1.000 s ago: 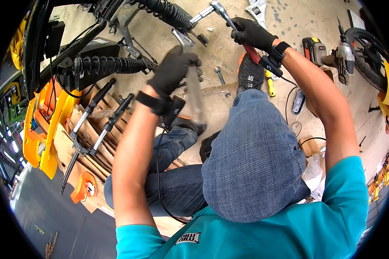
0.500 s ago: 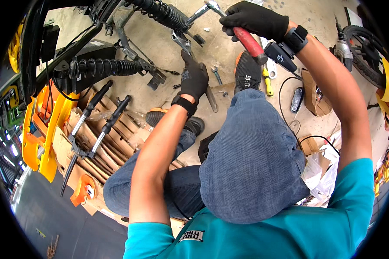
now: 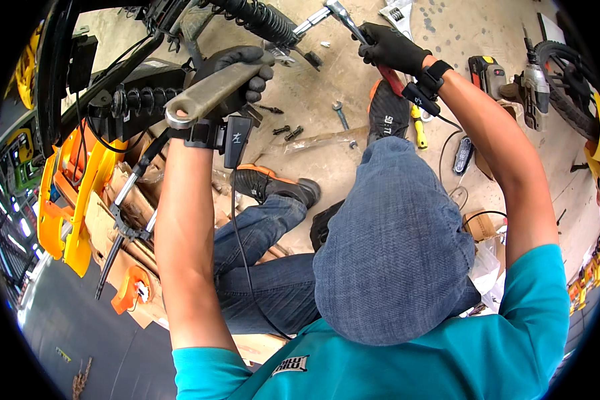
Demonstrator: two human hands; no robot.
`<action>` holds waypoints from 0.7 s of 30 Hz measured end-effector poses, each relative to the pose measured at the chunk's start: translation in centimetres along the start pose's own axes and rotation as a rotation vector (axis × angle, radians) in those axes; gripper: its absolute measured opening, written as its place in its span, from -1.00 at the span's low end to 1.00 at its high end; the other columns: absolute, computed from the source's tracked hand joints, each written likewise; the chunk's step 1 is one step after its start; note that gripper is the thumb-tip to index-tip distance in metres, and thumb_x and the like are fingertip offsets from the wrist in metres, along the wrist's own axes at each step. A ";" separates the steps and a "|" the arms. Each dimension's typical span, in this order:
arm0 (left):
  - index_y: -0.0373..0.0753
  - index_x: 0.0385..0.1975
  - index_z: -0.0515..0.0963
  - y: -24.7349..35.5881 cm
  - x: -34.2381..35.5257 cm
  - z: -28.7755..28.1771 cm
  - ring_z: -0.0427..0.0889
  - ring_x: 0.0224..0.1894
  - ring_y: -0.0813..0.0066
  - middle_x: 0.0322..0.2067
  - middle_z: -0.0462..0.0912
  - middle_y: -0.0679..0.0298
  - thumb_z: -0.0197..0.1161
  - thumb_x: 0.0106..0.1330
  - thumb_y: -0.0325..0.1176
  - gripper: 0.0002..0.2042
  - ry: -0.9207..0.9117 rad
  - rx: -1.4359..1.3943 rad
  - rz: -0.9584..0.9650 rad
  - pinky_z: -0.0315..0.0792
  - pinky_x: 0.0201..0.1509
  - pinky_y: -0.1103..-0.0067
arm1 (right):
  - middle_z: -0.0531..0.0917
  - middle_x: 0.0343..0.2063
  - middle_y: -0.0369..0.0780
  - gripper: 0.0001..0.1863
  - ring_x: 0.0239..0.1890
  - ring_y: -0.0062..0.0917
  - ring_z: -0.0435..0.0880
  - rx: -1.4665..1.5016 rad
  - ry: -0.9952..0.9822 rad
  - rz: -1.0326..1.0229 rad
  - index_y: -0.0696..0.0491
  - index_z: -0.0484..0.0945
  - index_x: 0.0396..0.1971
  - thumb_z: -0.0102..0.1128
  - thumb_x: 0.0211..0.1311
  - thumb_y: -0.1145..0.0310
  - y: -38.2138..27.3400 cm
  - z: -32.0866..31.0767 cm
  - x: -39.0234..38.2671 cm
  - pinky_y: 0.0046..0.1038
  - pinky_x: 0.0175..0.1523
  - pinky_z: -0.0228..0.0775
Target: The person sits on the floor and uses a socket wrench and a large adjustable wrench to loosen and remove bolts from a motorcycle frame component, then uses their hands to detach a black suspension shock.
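The upper black shock absorber (image 3: 263,21) is the landmark here. Nearer the person and to its left, the left hand (image 3: 228,62), in a black glove, has its grip wrapped around a grey wrench (image 3: 213,89). The handle rises toward the camera with its ringed end above the wrist, while the far end leads toward the shock's lower end; whether the jaws sit on a fastener there cannot be told.

To the shock's right, the right hand (image 3: 395,51), also gloved, has its grip closed on the shaft of a red-handled ratchet (image 3: 348,22). From the ratchet's head a bright extension (image 3: 312,22) runs back to the shock's lower end, touching it or nearly so.

If the wrench is poorly seated or pulled at a tilt, it could slip off, and the left knuckles could strike the lower shock absorber (image 3: 143,101), which lies left of the landmark. If the extension is not square, the socket could jump and round the fastener. Loose bolts (image 3: 293,133) lie on the floor nearer the person than the landmark, with a combination wrench (image 3: 341,115) to their right; a shifting shoe (image 3: 268,185) could scatter the bolts.
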State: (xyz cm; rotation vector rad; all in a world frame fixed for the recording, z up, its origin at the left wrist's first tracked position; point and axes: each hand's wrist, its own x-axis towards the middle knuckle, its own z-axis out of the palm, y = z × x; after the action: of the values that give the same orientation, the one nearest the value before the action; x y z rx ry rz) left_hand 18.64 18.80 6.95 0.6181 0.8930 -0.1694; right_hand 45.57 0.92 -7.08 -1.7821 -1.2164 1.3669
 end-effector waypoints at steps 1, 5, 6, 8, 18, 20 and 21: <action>-0.34 -0.12 0.46 -0.7 0.1 -0.1 0.54 -0.50 0.52 -0.42 0.57 0.21 0.10 0.34 -0.25 -0.72 0.102 0.138 0.004 0.51 -0.42 0.61 | 0.57 -0.46 -0.28 -0.76 -0.43 -0.64 0.60 0.030 -0.017 -0.003 0.16 0.43 -0.15 0.10 0.19 0.47 -0.5 -0.3 -0.3 -0.53 -0.28 0.49; -0.32 -0.14 0.38 -7.2 2.3 2.7 0.58 -0.45 0.41 -0.42 0.55 0.24 0.17 0.24 -0.22 -0.67 0.268 0.679 0.204 0.51 -0.36 0.48 | 0.58 -0.47 -0.27 -0.78 -0.45 -0.64 0.61 0.142 -0.146 0.051 0.19 0.41 -0.21 0.12 0.19 0.43 -3.2 -2.1 -1.5 -0.54 -0.29 0.52; -0.42 0.02 0.21 -9.8 3.5 2.8 0.59 -0.37 0.13 -0.35 0.53 -0.06 0.11 0.23 -0.30 -0.56 0.360 0.960 0.269 0.50 -0.29 0.35 | 0.57 -0.48 -0.26 -0.78 -0.45 -0.63 0.62 0.162 -0.170 0.059 0.21 0.41 -0.24 0.14 0.19 0.40 -4.1 -2.5 -1.6 -0.53 -0.27 0.55; -0.56 0.22 -0.14 -13.0 5.3 4.5 0.59 -0.28 -0.18 -0.25 0.50 -0.40 0.03 0.23 -0.39 -0.34 0.519 1.224 0.272 0.48 -0.21 0.22 | 0.61 -0.49 -0.23 -0.78 -0.45 -0.60 0.65 0.113 -0.199 0.074 0.22 0.47 -0.35 0.11 0.25 0.33 -5.9 -3.7 -1.7 -0.53 -0.27 0.56; -0.44 0.09 0.18 -12.7 4.8 4.1 0.62 -0.37 0.06 -0.35 0.54 -0.09 0.10 0.20 -0.34 -0.50 0.551 1.009 0.400 0.49 -0.29 0.30 | 0.56 -0.50 -0.24 -0.81 -0.44 -0.60 0.64 -0.022 -0.106 0.045 0.17 0.39 -0.23 0.09 0.24 0.40 -3.6 -1.6 -1.9 -0.48 -0.31 0.54; -0.36 -0.10 0.36 -10.3 3.8 1.5 0.60 -0.42 0.37 -0.39 0.55 0.16 0.14 0.19 -0.33 -0.67 0.314 0.862 0.375 0.50 -0.36 0.46 | 0.56 -0.50 -0.26 -0.82 -0.44 -0.59 0.64 -0.059 0.001 0.005 0.13 0.40 -0.22 0.10 0.22 0.42 -1.0 -0.3 -0.8 -0.46 -0.31 0.49; -0.35 -0.13 0.39 -8.7 3.1 0.4 0.59 -0.43 0.43 -0.38 0.55 0.19 0.15 0.21 -0.32 -0.70 0.236 0.715 0.330 0.50 -0.39 0.51 | 0.58 -0.49 -0.23 -0.80 -0.43 -0.56 0.66 -0.191 0.022 -0.056 0.13 0.39 -0.21 0.10 0.22 0.40 0.8 0.2 0.2 -0.44 -0.29 0.49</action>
State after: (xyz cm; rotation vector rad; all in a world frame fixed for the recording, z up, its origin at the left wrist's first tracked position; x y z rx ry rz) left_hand 17.51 11.81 0.93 1.4642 0.9379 -0.1155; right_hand 45.65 0.75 -7.89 -1.8706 -1.4145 1.2317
